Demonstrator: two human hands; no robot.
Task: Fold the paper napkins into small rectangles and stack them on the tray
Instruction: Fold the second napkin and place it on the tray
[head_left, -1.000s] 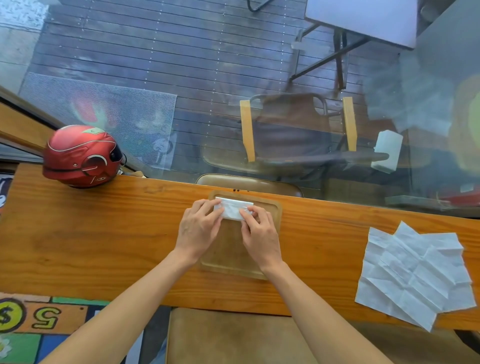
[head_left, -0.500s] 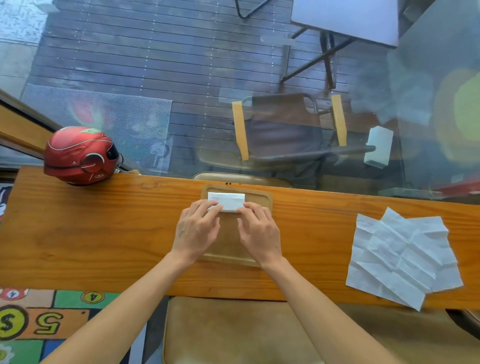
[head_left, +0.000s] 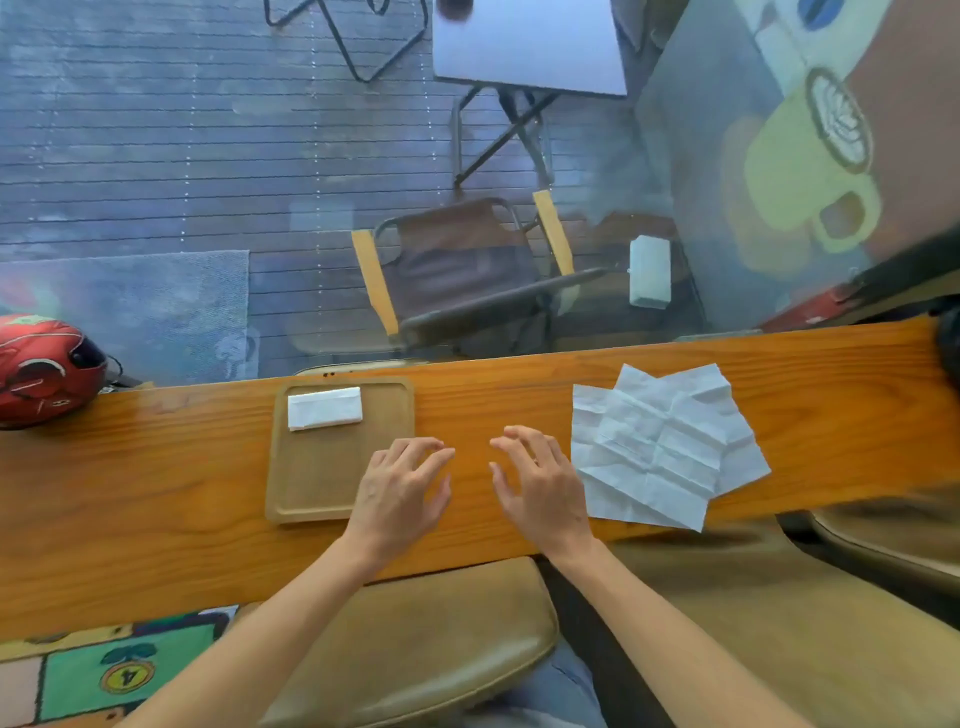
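Note:
A folded white napkin (head_left: 324, 408), a small rectangle, lies at the far end of the wooden tray (head_left: 311, 483) on the wooden counter. My left hand (head_left: 402, 488) hovers over the tray's right edge, fingers spread and holding nothing. My right hand (head_left: 540, 483) is over the bare counter to the right of the tray, fingers apart and empty. A loose pile of unfolded, creased white napkins (head_left: 665, 447) lies just right of my right hand, untouched.
A red helmet (head_left: 44, 366) sits at the counter's far left. A glass pane runs along the counter's far edge, with a chair (head_left: 467, 270) and decking behind it. A tan padded stool (head_left: 415, 644) is under my arms.
Both hands let go of the folded napkin on the tray and moved back and to the right, toward the unfolded pile. The camera view also shifted right.

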